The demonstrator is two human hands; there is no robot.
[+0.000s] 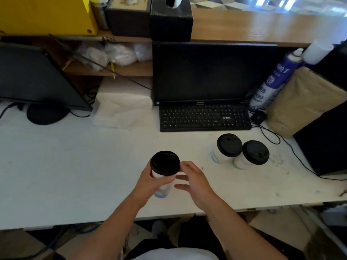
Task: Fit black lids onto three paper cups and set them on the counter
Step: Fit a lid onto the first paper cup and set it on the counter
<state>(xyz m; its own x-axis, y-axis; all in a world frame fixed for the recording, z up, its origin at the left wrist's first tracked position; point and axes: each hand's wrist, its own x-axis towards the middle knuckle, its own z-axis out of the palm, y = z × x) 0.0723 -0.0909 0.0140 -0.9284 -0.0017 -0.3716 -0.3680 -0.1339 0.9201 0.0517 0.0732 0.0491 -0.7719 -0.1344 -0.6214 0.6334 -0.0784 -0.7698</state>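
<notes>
Near the counter edge, left hand fingers grip a lidded cup; right hand fingers spread.

Matt black lid, white paper cup

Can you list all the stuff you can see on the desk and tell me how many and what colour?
lidded cups: two, white with black lids, standing right of centre on the counter
third cup: one, white, black lid on, held
keyboard: one, black
monitor: one, black, behind keyboard
second screen: one, black, left
spray can: one, blue-white, right
paper bag: one, brown, right
left hand: gripping third cup
right hand: open beside it
</notes>
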